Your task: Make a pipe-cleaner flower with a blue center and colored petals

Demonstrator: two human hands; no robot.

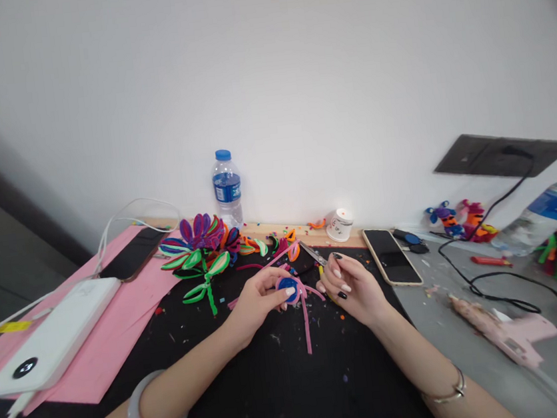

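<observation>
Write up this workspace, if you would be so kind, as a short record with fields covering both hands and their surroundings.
Left hand: holds a blue-and-pink piece with pink strips sticking out
Right hand: holds scissors, blades pointing up and to the left
Surface: black mat, strewn with small coloured scraps
Left side: multicoloured flower-like craft; pink sheet bearing a white power bank and dark phone
By the wall: water bottle, small white cup
Right side: pale-edged phone, pink glue gun
</observation>
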